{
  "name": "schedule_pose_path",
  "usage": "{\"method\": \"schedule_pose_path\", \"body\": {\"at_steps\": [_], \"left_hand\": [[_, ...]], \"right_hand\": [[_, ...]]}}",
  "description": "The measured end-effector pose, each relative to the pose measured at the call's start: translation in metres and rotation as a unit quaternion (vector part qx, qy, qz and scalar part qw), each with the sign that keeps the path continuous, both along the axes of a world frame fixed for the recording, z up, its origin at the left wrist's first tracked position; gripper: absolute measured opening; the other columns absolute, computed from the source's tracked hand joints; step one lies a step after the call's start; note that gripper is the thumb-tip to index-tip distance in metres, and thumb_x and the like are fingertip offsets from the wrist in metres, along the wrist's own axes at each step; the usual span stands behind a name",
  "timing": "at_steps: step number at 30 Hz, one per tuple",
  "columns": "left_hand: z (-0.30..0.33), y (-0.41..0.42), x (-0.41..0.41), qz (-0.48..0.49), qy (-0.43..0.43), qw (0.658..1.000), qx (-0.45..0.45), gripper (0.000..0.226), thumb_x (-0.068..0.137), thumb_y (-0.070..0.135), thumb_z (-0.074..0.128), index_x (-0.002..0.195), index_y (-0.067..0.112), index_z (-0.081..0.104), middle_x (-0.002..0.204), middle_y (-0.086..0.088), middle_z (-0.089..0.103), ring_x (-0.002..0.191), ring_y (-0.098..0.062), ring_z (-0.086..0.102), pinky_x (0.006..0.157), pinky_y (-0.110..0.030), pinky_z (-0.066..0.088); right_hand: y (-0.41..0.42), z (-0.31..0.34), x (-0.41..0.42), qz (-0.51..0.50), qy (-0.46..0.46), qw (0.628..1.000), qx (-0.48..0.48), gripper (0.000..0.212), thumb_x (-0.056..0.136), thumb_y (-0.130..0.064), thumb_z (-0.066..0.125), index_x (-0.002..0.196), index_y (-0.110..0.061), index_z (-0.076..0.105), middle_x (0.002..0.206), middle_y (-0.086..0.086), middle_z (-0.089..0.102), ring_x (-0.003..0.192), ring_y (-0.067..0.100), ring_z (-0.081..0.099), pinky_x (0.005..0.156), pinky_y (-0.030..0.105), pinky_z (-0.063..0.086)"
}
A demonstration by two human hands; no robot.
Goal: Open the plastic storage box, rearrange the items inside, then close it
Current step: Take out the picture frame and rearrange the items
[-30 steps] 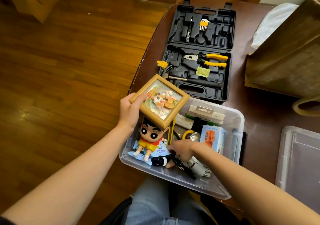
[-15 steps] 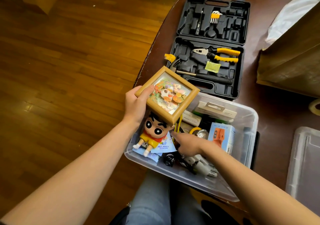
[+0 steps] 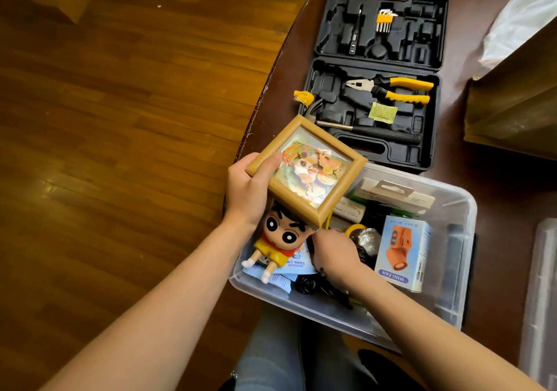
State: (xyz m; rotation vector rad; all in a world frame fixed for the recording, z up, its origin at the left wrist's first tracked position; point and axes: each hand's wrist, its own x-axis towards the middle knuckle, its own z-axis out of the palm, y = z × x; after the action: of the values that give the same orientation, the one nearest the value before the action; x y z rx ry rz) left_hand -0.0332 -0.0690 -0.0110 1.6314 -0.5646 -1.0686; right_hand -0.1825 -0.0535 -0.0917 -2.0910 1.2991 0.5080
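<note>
The clear plastic storage box stands open at the table's near edge, full of small items. My left hand grips a square wooden picture frame by its left corner, above the box's far left part. Under the frame lies a cartoon boy figure in a yellow shirt on blue wet-wipe packets. My right hand reaches down into the box beside the figure's head; its fingertips are hidden. A mini fan carton lies to its right. The box's lid lies at the right edge.
An open black tool case with yellow pliers and a hammer lies just beyond the box. A brown paper bag stands at the far right. The table's left edge drops to wooden floor. My lap is below the box.
My right hand has moved from the box's near side toward the figure's head. The frame has stayed in my left hand. The view has shifted closer.
</note>
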Motion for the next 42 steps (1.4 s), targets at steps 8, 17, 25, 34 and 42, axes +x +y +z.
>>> {"method": "schedule_pose_path", "body": {"at_steps": [8, 17, 25, 34, 42], "left_hand": [[0.000, 0.000, -0.001, 0.002, 0.003, 1.000, -0.002, 0.011, 0.089, 0.016, 0.063, 0.080, 0.013, 0.069, 0.083, -0.007, 0.072, 0.079, -0.018, 0.068, 0.066, -0.031, 0.054], [0.000, 0.000, 0.000, -0.010, 0.001, 1.000, 0.000, 0.011, 0.090, 0.017, 0.062, 0.081, 0.016, 0.069, 0.083, -0.005, 0.073, 0.081, -0.017, 0.069, 0.067, -0.031, 0.055], [-0.001, 0.002, 0.003, -0.018, 0.011, 1.000, 0.001, 0.011, 0.086, 0.025, 0.064, 0.088, 0.016, 0.070, 0.094, -0.015, 0.071, 0.092, -0.031, 0.067, 0.078, -0.045, 0.054], [-0.001, 0.002, 0.004, -0.020, 0.023, 1.000, 0.003, 0.007, 0.089, 0.019, 0.063, 0.089, 0.017, 0.070, 0.093, -0.010, 0.070, 0.089, -0.025, 0.066, 0.078, -0.039, 0.052], [0.002, 0.001, 0.008, -0.057, 0.044, 0.997, 0.020, 0.009, 0.088, 0.024, 0.063, 0.092, 0.020, 0.070, 0.093, -0.002, 0.073, 0.089, -0.018, 0.069, 0.075, -0.031, 0.055]], "right_hand": [[-0.006, 0.004, 0.011, 0.054, 0.046, 0.997, 0.023, 0.019, 0.091, -0.012, 0.045, 0.103, -0.007, 0.060, 0.110, 0.011, 0.063, 0.103, 0.032, 0.059, 0.069, 0.030, 0.038], [0.003, 0.011, -0.001, -0.096, -0.054, 0.992, 0.067, 0.012, 0.078, -0.008, 0.048, 0.076, -0.007, 0.060, 0.072, 0.009, 0.057, 0.073, 0.030, 0.052, 0.058, 0.029, 0.038], [0.000, 0.047, -0.034, -0.281, -0.226, 0.932, -0.041, 0.012, 0.079, -0.025, 0.073, 0.080, -0.019, 0.062, 0.075, -0.009, 0.067, 0.073, 0.009, 0.063, 0.063, 0.027, 0.048], [-0.011, 0.083, -0.096, -0.522, -0.475, 0.686, 0.180, 0.012, 0.098, -0.017, 0.048, 0.092, -0.014, 0.058, 0.070, 0.001, 0.069, 0.069, 0.019, 0.070, 0.053, 0.023, 0.051], [-0.004, 0.095, -0.113, -0.221, -0.045, 0.973, -0.041, 0.057, 0.086, -0.045, 0.060, 0.128, -0.016, 0.035, 0.088, 0.003, 0.068, 0.078, 0.024, 0.065, 0.057, 0.030, 0.046]]}}
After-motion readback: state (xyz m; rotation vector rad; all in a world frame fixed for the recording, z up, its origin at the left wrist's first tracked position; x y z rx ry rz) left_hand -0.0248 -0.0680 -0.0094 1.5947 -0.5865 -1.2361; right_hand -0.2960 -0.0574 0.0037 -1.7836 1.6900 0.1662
